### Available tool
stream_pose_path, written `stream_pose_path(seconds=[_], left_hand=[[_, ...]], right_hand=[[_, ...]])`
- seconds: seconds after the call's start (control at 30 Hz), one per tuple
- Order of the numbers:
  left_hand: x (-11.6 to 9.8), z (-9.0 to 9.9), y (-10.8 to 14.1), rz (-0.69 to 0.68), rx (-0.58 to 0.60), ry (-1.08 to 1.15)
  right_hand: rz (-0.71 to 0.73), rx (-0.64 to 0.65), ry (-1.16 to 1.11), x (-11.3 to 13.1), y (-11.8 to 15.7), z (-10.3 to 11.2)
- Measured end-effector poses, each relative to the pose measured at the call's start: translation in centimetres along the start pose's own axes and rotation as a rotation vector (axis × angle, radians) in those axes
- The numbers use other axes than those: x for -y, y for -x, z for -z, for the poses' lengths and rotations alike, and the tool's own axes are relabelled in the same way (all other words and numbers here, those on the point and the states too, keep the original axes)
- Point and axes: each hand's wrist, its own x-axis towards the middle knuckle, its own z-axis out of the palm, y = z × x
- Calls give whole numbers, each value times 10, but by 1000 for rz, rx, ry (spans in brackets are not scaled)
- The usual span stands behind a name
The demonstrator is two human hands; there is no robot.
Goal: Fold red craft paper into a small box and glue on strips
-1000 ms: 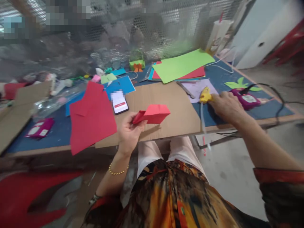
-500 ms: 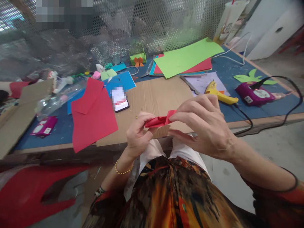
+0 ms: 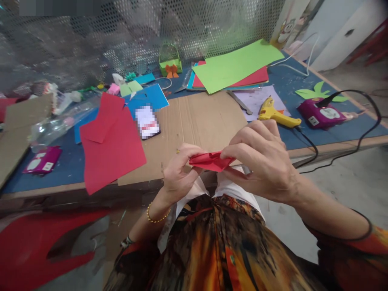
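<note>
A small folded piece of red paper [image 3: 212, 161] is held between both hands, over the front edge of the cardboard sheet [image 3: 194, 121] and above my lap. My left hand [image 3: 181, 173] pinches its left end between thumb and fingers. At the right end, my right hand [image 3: 260, 161] grips it with thumb and fingertips. The folds along its upper side show, but the undersides and the parts inside my fingers are hidden. Larger red paper sheets [image 3: 115, 153] lie to the left of my left hand. A yellow glue gun [image 3: 279, 115] rests beyond my right hand.
A phone [image 3: 147, 123] lies on the cardboard's left part. Behind stand a green paper basket [image 3: 170, 66] and stacked coloured sheets [image 3: 236, 66]. A utility knife [image 3: 239, 102] lies near purple paper [image 3: 253, 99]. A purple power socket [image 3: 323, 113] trails a black cord at the right.
The red paper's right end has come down against its lower side, so the fold looks flatter and more closed. Both hands keep their hold. The camera view has shifted slightly.
</note>
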Motion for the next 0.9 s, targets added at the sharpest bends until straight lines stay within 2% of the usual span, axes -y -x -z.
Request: stream_pose_path(seconds=[0.2,0.4,0.6,0.8,0.9], left_hand=[[0,2,2,-44,51,-18],[-3,5,2,-53,113,-53],[-6,5,2,-49,154,14],[-6,5,5,-21,160,173],[-6,5,5,-17,155,151]], right_hand=[[4,42,16,3,-2,1],[37,22,-43,8,-3,-1],[25,10,-36,9,-2,-2],[50,51,-24,12,0,-4],[53,71,-17,13,-1,-3]])
